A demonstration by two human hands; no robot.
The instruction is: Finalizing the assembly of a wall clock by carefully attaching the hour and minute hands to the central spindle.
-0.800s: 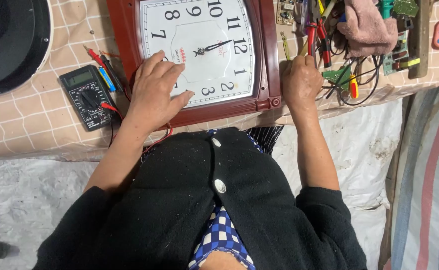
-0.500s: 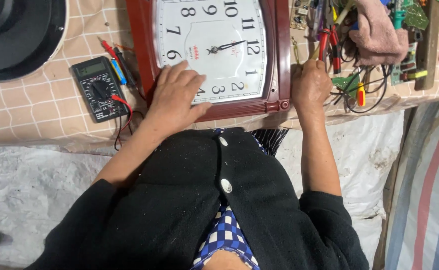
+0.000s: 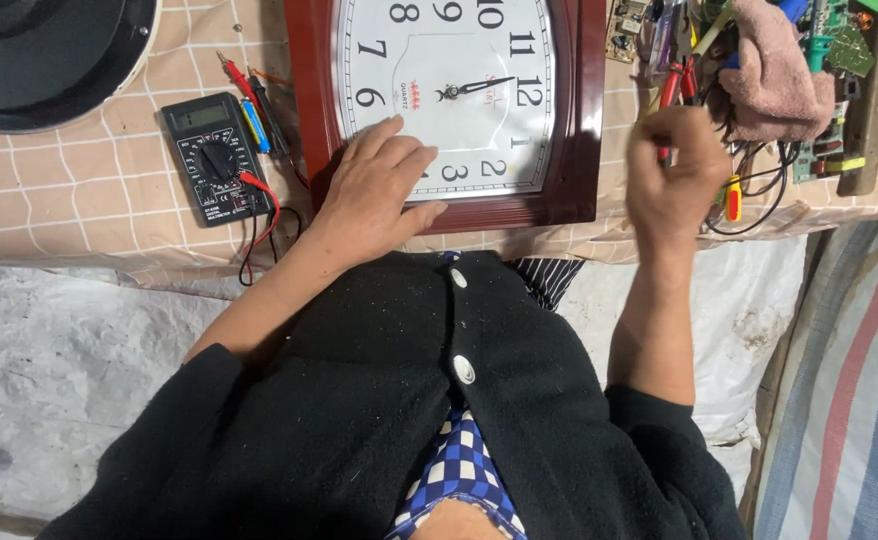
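dark red wooden-framed wall clock, white dial: flat at surface near edge. left hand spread flat on its lower rim, nearer. right hand lifted beside frame, loosely curled, holding nothing visible.

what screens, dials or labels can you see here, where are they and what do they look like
Clock face: under the left hand, white with black numerals, dark red frame.
Multimeter: left of the clock, black box with a grey screen and round dial.
Circuit boards: top right, green, among tools.
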